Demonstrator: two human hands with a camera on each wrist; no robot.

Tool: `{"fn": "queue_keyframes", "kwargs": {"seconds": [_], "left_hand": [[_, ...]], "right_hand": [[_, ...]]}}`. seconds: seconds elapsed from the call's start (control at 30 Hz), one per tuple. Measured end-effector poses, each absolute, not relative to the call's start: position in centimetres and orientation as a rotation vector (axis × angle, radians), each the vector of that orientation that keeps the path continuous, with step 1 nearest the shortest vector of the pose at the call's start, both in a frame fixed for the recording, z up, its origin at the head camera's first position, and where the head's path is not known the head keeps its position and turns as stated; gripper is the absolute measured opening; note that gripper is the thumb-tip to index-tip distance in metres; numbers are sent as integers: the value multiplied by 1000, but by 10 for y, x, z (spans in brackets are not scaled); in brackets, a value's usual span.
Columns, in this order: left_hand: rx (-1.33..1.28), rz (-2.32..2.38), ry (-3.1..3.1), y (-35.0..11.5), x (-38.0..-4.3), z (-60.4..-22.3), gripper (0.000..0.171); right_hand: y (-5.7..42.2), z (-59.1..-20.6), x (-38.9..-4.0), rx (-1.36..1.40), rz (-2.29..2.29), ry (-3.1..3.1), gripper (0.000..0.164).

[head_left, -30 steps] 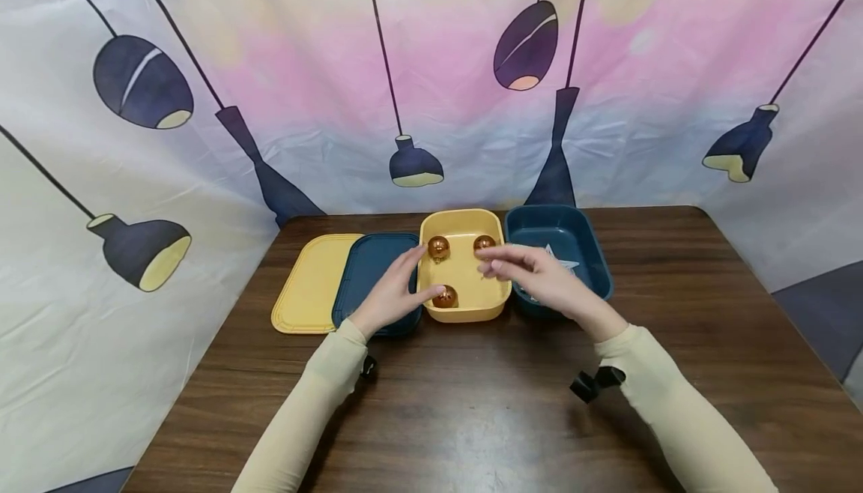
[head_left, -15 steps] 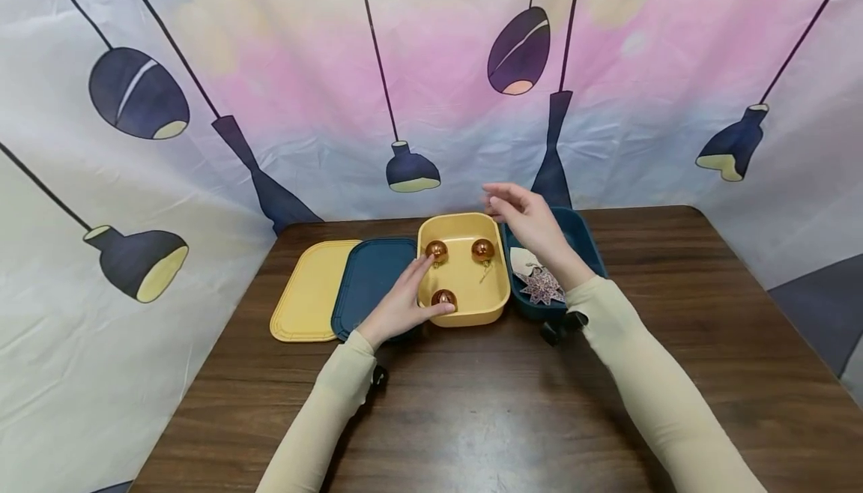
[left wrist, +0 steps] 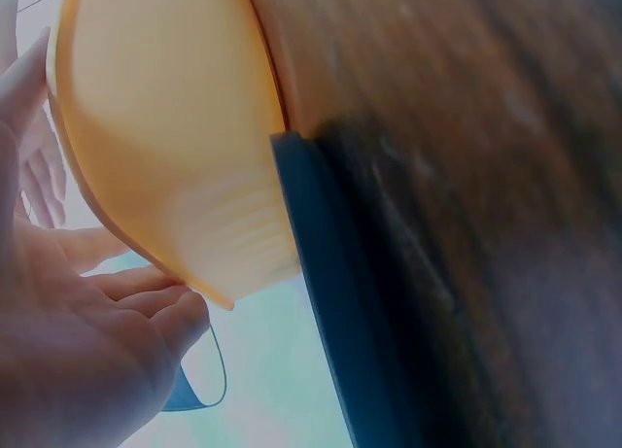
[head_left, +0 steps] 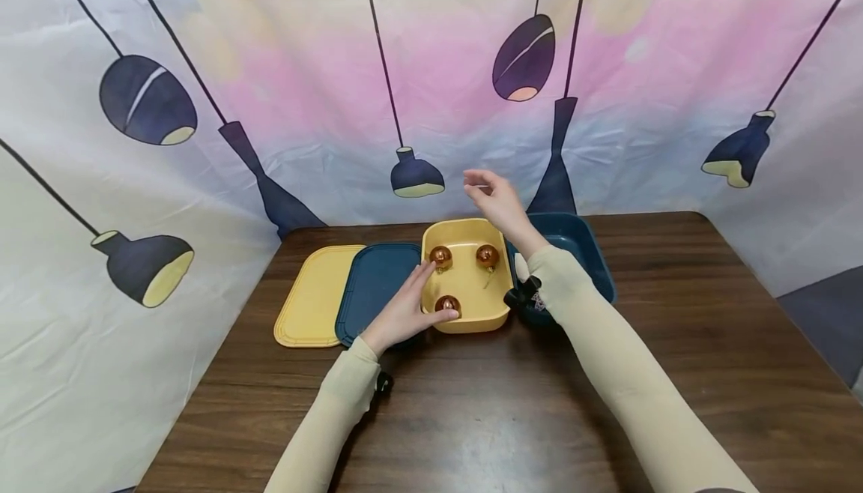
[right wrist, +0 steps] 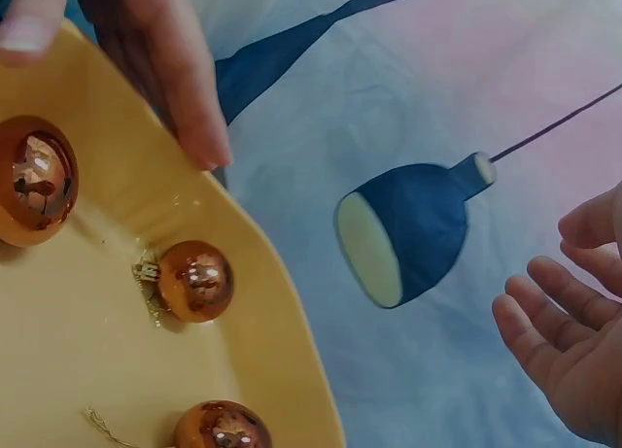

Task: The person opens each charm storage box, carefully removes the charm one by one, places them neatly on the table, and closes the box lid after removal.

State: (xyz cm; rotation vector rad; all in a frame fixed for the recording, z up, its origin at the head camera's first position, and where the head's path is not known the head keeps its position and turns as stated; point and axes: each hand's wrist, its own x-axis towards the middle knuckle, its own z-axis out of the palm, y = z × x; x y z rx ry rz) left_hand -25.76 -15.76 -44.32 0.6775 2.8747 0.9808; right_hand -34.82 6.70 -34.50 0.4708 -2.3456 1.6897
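Observation:
A yellow plastic box [head_left: 472, 321] stands on the table with three shiny copper Christmas baubles inside. One bauble [head_left: 441, 257] lies far left, another [head_left: 487, 256] far right, with gold string, and a third [head_left: 448, 306] near left. My left hand [head_left: 404, 315] grips the box's near-left corner, its thumb reaching over the rim and several fingers against the outer wall, as the left wrist view shows. My right hand [head_left: 497, 202] is raised above the box's far right corner, fingers loosely bent, holding nothing. A dark blue box [head_left: 596, 257] stands right of the yellow one, partly hidden by my right forearm.
Left of the yellow box lie a dark blue lid [head_left: 367, 291] and a yellow lid [head_left: 310, 306], the blue overlapping the yellow. A cream-coloured piece [head_left: 521, 267] shows in the blue box. A printed cloth backdrop [head_left: 458, 118] hangs behind the brown wooden table [head_left: 458, 410].
My right hand has lifted away from the far-right bauble, upward toward the backdrop, its forearm shifting left over the blue box. My left hand has moved slightly toward the near-left corner.

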Motion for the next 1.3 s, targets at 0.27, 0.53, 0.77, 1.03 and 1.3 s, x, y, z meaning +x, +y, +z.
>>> {"fn": "queue_keyframes", "kwargs": {"seconds": [0.27,0.53,0.77,1.03,1.3], "left_hand": [[700,989,2867,-158,-258,-443,108],[669,1003,2856,-159,-257,-443,108],[656,1001,2852,-159,-257,-443,111],[646,975,2861,-158,-258,-439,114],[646,953,2874,-158,-256,-440,112]], "right_hand": [[47,-358,-363,460,1591,-2496,40],[31,-379,-372,464,1561,-2674,54],[26,-397,-376,520,1570,-2812,60],[21,-407,-374,544,1572,-2953,64],[15,-419,-373,589,1613,-3003,65]]}}
